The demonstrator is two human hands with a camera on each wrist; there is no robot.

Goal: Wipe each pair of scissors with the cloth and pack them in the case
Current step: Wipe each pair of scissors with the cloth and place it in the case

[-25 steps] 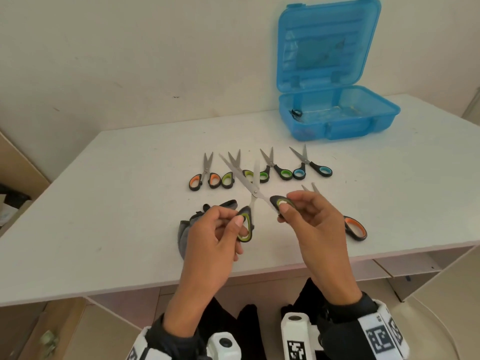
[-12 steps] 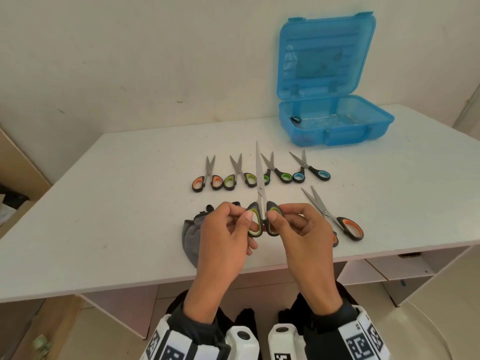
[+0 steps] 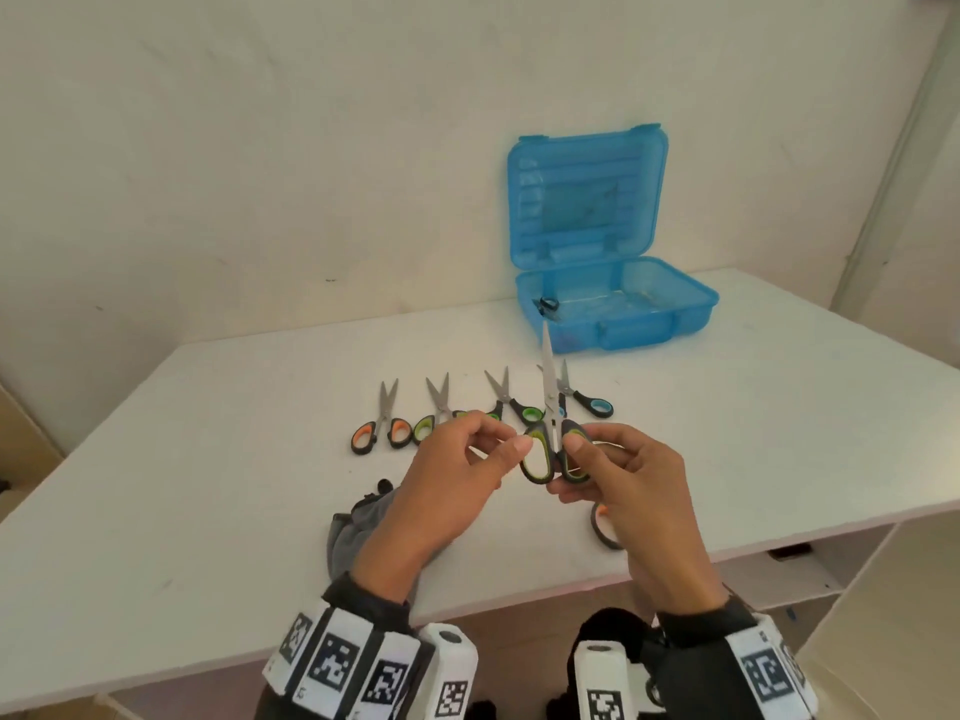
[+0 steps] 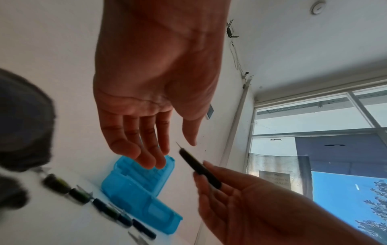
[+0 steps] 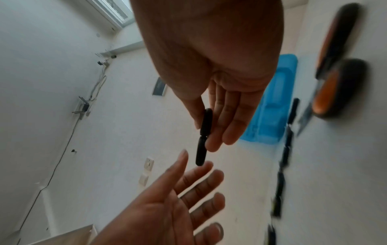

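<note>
A large pair of scissors (image 3: 537, 454) with black and lime handles is held upright above the table, blades closed and pointing away from me. My right hand (image 3: 582, 459) pinches its right handle between thumb and fingers; the right wrist view shows that pinch on the scissors (image 5: 204, 144). My left hand (image 3: 498, 444) is beside the left handle. In the left wrist view the left hand (image 4: 171, 150) has straight fingers, with a gap to the scissors (image 4: 199, 167). The grey cloth (image 3: 358, 522) lies on the table under my left wrist. The blue case (image 3: 649, 324) stands open at the back right.
Small scissors lie in a row behind my hands: orange-handled (image 3: 382, 428), two green-handled (image 3: 441, 407) (image 3: 514, 402), blue-handled (image 3: 587, 400). A large orange-handled pair (image 3: 605, 527) lies under my right hand near the front edge. One dark-handled pair (image 3: 548, 305) is inside the case.
The held scissors' blades went from spread to closed. The scissors then rose and shifted right with my right hand, and my left hand loosened from the left handle.
</note>
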